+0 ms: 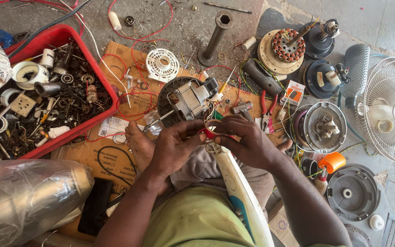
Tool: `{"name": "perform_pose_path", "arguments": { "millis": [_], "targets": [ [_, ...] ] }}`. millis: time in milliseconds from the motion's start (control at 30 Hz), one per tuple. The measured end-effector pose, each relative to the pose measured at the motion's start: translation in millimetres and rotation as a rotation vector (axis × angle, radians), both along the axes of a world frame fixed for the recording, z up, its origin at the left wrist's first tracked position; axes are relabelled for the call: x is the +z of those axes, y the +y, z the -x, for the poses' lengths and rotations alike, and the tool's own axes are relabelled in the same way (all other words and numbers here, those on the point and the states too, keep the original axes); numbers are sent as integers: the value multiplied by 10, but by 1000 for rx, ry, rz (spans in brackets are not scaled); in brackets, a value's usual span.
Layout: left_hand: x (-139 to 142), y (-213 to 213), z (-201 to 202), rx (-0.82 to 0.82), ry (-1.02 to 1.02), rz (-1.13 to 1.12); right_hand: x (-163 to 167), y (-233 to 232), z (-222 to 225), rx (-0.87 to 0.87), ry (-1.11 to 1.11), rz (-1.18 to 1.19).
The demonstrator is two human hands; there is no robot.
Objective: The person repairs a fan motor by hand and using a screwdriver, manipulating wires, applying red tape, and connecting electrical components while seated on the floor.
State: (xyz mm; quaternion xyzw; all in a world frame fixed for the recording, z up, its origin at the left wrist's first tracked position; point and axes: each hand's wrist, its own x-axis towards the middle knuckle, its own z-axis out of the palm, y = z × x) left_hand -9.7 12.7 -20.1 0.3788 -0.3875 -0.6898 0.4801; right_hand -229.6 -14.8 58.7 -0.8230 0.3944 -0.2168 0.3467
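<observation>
Left hand at centre frame, fingers curled, thumb and fingertips pinched on a short red piece, seemingly tape or wire sleeve; exact kind not discernible. Right hand just right of it, fingers bent inward, pinching the same red piece from the other side; both hands touching at the fingertips. Red piece held just below the fan motor, which sits on a dark round backing plate slightly above centre, wires trailing toward the hands. White flat panel running from beneath the hands toward lower centre, resting across the lap. Red tray at upper left, filled with screws, washers and small parts. Cardboard sheet under the motor, left of centre. Red-handled pliers right of the motor, near the right hand. Copper-wound stator at upper right. Wire fan guard at far right edge. Orange cap at right, below the open round housing. Bundle in clear plastic at lower left.
</observation>
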Motion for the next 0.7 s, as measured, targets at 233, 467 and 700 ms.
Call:
{"name": "perform_pose_path", "arguments": {
  "millis": [233,467,700],
  "targets": [
    [19,111,18,147,-263,228,-35,59,-4,-14,-25,-115],
    [-7,196,117,253,-304,254,-15,149,26,-5,44,-38],
    [57,225,129,248,-309,276,130,157,29,-66,-12,-238]
  ]
}}
